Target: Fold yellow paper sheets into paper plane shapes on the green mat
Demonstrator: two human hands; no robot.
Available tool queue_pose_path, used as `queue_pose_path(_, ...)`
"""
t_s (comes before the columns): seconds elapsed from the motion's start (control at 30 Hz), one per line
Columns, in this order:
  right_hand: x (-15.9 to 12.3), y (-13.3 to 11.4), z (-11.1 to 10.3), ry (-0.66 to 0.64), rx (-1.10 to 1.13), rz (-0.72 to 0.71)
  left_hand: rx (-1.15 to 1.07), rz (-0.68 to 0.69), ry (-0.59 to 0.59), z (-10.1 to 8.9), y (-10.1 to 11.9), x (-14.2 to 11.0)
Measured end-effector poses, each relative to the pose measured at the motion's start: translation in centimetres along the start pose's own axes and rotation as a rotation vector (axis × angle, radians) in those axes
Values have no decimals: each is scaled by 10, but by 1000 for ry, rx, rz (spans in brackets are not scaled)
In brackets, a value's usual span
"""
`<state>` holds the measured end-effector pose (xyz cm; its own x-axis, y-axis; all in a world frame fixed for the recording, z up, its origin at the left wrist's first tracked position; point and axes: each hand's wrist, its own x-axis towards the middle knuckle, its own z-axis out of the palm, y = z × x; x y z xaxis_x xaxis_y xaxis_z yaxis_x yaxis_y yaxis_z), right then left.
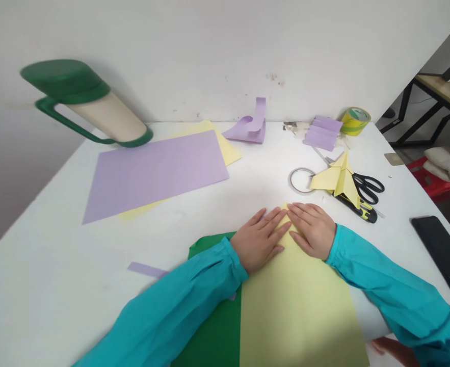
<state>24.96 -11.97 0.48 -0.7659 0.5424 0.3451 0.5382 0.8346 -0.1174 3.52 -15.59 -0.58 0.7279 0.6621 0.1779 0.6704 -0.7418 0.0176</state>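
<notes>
A yellow sheet of paper [297,306] lies in front of me, its far end folded to a point. My left hand [261,239] rests flat on the left side of that point, fingers stretched out. Across from it, my right hand [312,229] presses flat along the right side, its fingers extended too. The fingertips of both hands nearly meet at the tip. Beneath the left part of the sheet is a green sheet [213,336], partly covered by my left sleeve. A purple paper strip [146,269] sticks out left of that sleeve.
A yellow paper plane [339,178] lies over black-handled scissors [368,187] and a cutter [368,213], beside a thin tape ring [301,180]. Behind are a tape roll [355,121] and purple scraps [323,133]. Purple paper [156,173], a green-lidded jug [110,112] and a phone [441,255] flank me.
</notes>
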Motion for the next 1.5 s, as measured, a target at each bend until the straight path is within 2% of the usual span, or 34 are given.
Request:
queue_pose_path(0.23,2,0,-1,-5,11,-1,-2,-14,5,-1,1,0)
queue_pose_path(0.53,11,-2,-8,-126,-41,23,-46,-58,-51,-3,2,0)
queue_pose_path(0.87,9,-2,-5,-100,-60,16,-64,-44,-28,-5,2,0)
queue_pose_path(1.5,10,-6,-6,-151,-55,48,-44,-41,-20,-5,3,1)
